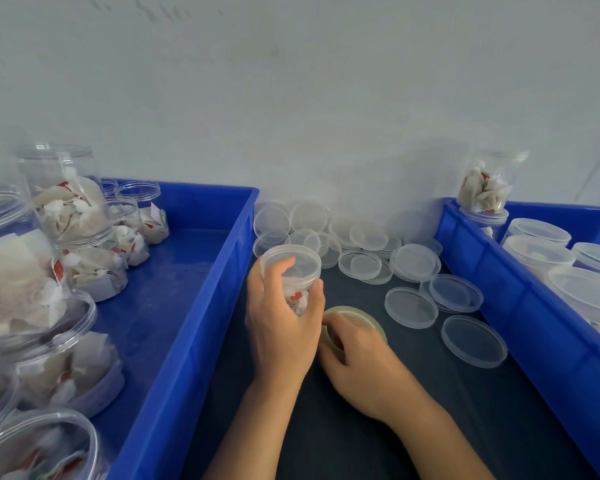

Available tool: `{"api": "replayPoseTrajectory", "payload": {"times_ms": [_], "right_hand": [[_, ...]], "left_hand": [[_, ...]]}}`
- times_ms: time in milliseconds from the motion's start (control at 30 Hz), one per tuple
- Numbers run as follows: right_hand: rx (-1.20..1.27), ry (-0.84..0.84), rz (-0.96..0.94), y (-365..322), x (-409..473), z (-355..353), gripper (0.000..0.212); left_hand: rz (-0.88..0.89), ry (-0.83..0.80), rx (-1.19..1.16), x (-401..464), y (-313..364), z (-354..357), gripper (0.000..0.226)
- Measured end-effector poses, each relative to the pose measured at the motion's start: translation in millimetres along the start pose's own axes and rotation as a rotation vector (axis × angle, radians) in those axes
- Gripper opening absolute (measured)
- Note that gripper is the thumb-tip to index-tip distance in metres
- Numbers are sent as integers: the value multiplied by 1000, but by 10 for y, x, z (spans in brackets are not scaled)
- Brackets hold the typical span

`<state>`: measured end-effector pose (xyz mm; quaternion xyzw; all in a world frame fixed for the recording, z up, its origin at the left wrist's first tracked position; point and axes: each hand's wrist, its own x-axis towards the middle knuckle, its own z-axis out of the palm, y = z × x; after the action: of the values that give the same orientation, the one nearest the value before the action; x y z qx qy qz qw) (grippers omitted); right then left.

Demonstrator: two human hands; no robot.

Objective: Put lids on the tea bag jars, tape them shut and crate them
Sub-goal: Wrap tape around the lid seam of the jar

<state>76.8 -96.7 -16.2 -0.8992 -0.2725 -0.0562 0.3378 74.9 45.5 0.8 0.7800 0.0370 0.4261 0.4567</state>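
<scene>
Right now my left hand (284, 320) grips a lidded jar (291, 271) on the dark table (430, 427) while my right hand (357, 355) curls round the tape roll (357, 315). Taping comes next, I judge; open jars fill the left crate (201, 306), lidded ones the right crate (520, 306).

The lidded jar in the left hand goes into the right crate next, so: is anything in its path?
Only loose lids lie flat on the mat between the jar and the right crate; lifted, nothing visible blocks it.
</scene>
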Motion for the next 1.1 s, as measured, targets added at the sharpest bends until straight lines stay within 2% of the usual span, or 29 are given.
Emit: {"api": "replayPoseTrajectory", "payload": {"times_ms": [33,133,167,233,300,400,567,667,733,867,967,1100], "right_hand": [[-13,4,-7,-16,-3,-5,21],[-158,97,-61,-74,3,-14,45],[-206,121,-56,-93,4,-20,44],[-254,179,-8,-120,10,-48,24],[-198,256,75,-88,47,-77,29],[63,355,105,-118,124,-171,42],[304,233,63,-361,314,-271,46],[175,154,57,-482,456,-238,47],[58,169,81,-537,539,-201,43],[18,241,72,-560,573,-149,38],[4,231,75,-545,551,-139,39],[48,189,125,-566,567,-180,43]], "left_hand": [[2,0,2,6,-7,-4,46],[16,6,15,12,-13,20,46],[19,9,27,15,-14,35,47],[16,13,55,37,-21,61,48],[9,16,80,64,-30,77,49],[13,21,102,87,-37,93,48],[-13,-7,-10,71,-49,56,48],[-36,-22,-37,64,-56,14,61],[-121,1,-91,60,-56,5,74],[-187,29,-99,0,-126,104,88],[-222,49,-86,-4,-149,162,78],[-252,-1,-112,37,-103,121,61]]}}
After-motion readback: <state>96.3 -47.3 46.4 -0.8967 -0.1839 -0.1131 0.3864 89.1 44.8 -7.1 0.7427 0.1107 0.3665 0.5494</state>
